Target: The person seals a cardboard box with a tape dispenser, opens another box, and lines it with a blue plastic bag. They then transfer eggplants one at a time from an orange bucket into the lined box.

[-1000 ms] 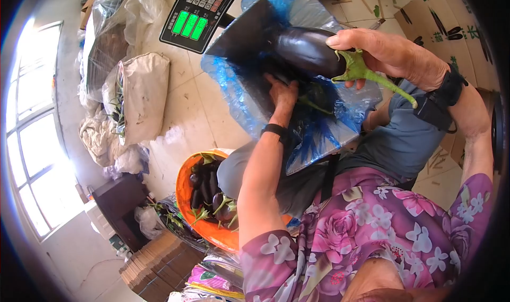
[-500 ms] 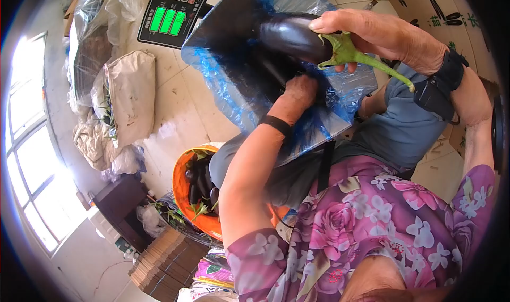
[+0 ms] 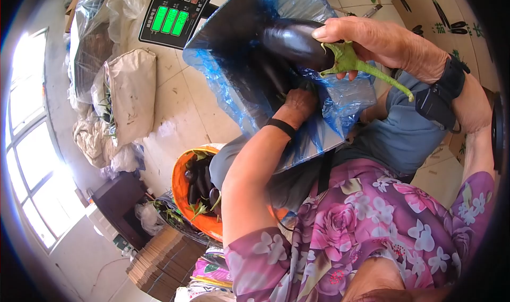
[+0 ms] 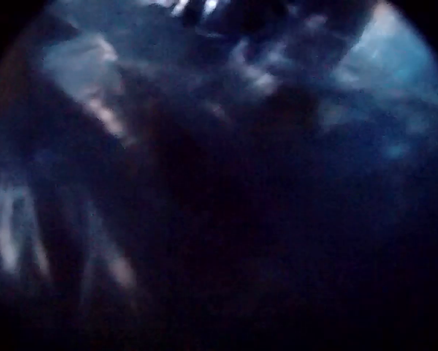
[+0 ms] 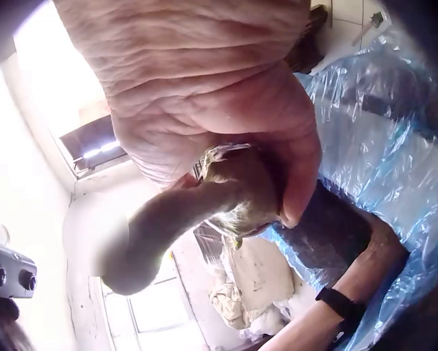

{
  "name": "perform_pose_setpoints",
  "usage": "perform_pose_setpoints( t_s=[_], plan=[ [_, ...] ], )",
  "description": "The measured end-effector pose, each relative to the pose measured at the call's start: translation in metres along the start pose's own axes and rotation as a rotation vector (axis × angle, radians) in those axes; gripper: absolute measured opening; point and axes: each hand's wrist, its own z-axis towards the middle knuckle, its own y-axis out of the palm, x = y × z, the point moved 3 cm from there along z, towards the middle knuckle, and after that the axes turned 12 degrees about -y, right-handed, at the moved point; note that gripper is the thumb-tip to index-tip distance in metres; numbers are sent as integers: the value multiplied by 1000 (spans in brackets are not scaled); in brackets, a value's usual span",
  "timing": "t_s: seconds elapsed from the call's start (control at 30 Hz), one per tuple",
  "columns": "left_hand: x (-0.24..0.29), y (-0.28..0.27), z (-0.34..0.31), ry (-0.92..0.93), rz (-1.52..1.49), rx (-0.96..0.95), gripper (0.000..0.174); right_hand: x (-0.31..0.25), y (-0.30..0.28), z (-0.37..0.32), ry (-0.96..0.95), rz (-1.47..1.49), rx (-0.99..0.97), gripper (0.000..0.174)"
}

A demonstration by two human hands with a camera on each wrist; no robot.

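A large glossy eggplant (image 3: 295, 44) with a green cap and long curved stem (image 3: 385, 78) is gripped at its cap end by my right hand (image 3: 390, 41), thumb on top. In the right wrist view its stem (image 5: 182, 212) juts toward the camera. Below it is a box lined with blue plastic film (image 3: 223, 89), and dark eggplants (image 3: 265, 70) lie inside. My left hand (image 3: 302, 101) reaches into the box near its closer side. Its fingers are hidden, so I cannot tell whether they hold anything. The left wrist view is dark, with blue film (image 4: 394, 66) glinting.
An orange-lined bucket (image 3: 212, 230) of eggplants stands at my left knee. A scale display (image 3: 172, 20) with green-lit digits is beyond the box. A beige sack (image 3: 133, 97) lies to the left, flattened cardboard (image 3: 159, 262) is stacked lower left, and a printed carton (image 3: 441, 15) stands right.
My left hand has moved across the box toward its nearer right part and lies deeper in it. The right hand keeps its grip on the eggplant. The head view has shifted slightly.
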Motion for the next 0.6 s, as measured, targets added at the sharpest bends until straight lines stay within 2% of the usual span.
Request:
perform_pose_setpoints(
  t_s=[0.07, 0.13, 0.17, 0.23, 0.27, 0.33, 0.37, 0.4, 0.47, 0.5, 0.53, 0.6],
  plan=[
    [-18, 38, -4, 22, 40, 28, 33, 6, 20, 4, 7, -20, -4, 51],
    [-28, 52, 3, -163, -186, 232, 32, 3, 19, -1, 8, -49, -4, 49],
    [-28, 43, 5, -163, -185, 236, 32, 2, 19, -3, -52, -62, 10, 50],
    [-30, 28, 5, -165, -198, 0, 33, 0, 27, -8, -134, -81, 20, 51],
    [-34, 38, 8, -170, -191, 1, 33, -1, 32, -10, -155, -91, 21, 50],
    [-37, 54, 31, -342, -331, -37, 34, -1, 32, -5, -63, -43, 14, 50],
    [-38, 46, 32, -337, -332, -30, 34, 4, 30, -3, -84, -50, 32, 50],
    [-39, 31, 27, -180, -167, -49, 36, 4, 29, -1, -86, -56, 32, 50],
    [-40, -21, -4, -140, -5, -70, 35, 6, 33, 4, -85, -21, 44, 50],
    [-40, -58, -31, -255, -10, -80, 33, 6, 36, 5, -63, -2, 6, 51],
    [-47, -81, -42, -307, -56, 30, 28, 5, 34, 3, -66, -11, -2, 51],
    [-55, -132, -91, -403, -61, 62, 35, 3, 26, -2, -35, -96, 24, 56]
  ],
)
